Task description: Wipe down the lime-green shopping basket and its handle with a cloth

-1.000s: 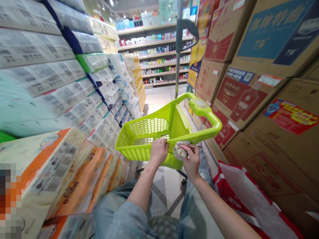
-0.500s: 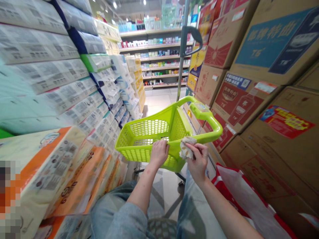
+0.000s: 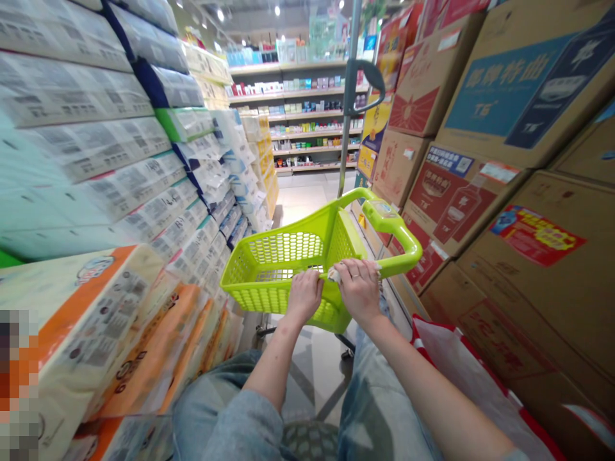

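Observation:
A lime-green shopping cart [image 3: 283, 298] stands in front of me, its basket bare inside and its curved handle [image 3: 410, 246] toward the right. My left hand [image 3: 305, 296] is closed over the near rim of the basket. Just right of it, my right hand [image 3: 359, 289] presses a crumpled white cloth or tissue [image 3: 333, 274] onto the cart's side, near where the handle begins. Most of the cloth is hidden under the fingers; only small edges show. A ring sits on one right-hand finger.
Stacked tissue packs [image 3: 110, 153] wall the left side, with orange packs [image 3: 144, 358] close by. Cardboard cartons [image 3: 538, 307] rise on the right, a red-and-white bag [image 3: 461, 365] below them. A grey pole with a handle [image 3: 352, 96] stands behind the cart; stocked shelves [image 3: 307, 116] lie beyond.
My right hand has turned over and moved slightly left and up, now lying flat over the cloth on the cart instead of pinching it. The left hand keeps its place on the rim.

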A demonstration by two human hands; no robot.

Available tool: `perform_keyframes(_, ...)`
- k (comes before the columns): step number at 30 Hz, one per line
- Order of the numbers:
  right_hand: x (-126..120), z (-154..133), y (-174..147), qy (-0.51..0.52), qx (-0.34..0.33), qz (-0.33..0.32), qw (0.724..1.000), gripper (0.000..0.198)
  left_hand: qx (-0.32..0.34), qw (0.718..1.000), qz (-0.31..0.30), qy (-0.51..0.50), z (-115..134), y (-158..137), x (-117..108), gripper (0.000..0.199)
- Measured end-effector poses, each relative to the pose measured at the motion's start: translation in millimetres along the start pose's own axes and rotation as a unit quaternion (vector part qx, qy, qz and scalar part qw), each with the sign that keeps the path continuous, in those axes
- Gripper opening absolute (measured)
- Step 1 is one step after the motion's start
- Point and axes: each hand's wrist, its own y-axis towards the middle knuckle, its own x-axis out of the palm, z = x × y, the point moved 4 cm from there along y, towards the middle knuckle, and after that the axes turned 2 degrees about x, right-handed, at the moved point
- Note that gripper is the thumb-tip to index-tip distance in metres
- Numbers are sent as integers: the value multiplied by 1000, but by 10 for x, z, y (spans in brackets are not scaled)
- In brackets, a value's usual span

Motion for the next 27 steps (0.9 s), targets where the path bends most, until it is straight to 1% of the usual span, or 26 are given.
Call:
perform_keyframes(3, -65, 60, -19, 6, -19, -16, 1000, 32, 9, 1000, -11, -26, -25, -2, -16, 21)
perform_keyframes(5, -138, 130, -45, 12, -9, -18, 1000, 36, 20, 998, -17, -50, -41, 0, -19, 23)
perform_keyframes(8, -206, 203, -68, 16, 18, -1, 1000, 37, 24, 997, -9, -71, -54, 8, -1, 26)
perform_keyframes(10, -174, 186, -57, 16, 23, 6, 1000, 34, 19, 997, 5, -72, -50, 16, 23, 26)
perform_keyframes(14, 28, 41, 11, -4, 18, -6, 1000, 24, -11, 998, 31, -61, -41, 35, 40, 26)
perform_keyframes(16, 110, -34, 42, -13, 3, -17, 1000, 22, -12, 998, 26, -50, -36, 45, 19, 26)
perform_keyframes(19, 128, -74, 55, -6, -25, -34, 999, 24, 14, 999, -10, -32, -51, 62, -18, 22)
perform_keyframes(22, 62, -25, 33, 11, -40, -49, 998, 29, 27, 999, -35, -14, -154, 66, -32, 19)
perform_keyframes(24, 17, 19, 12, 17, -37, -49, 998, 31, 6, 1000, -31, 3, -287, 54, -30, 18)
perform_keyframes(26, -1, 42, -3, 12, -30, -44, 999, 31, -21, 999, -35, 23, -423, 27, -10, 23)
perform_keyframes(27, 4, 43, -6, 6, -25, -40, 999, 30, -22, 998, -42, 34, -466, 11, 3, 24)
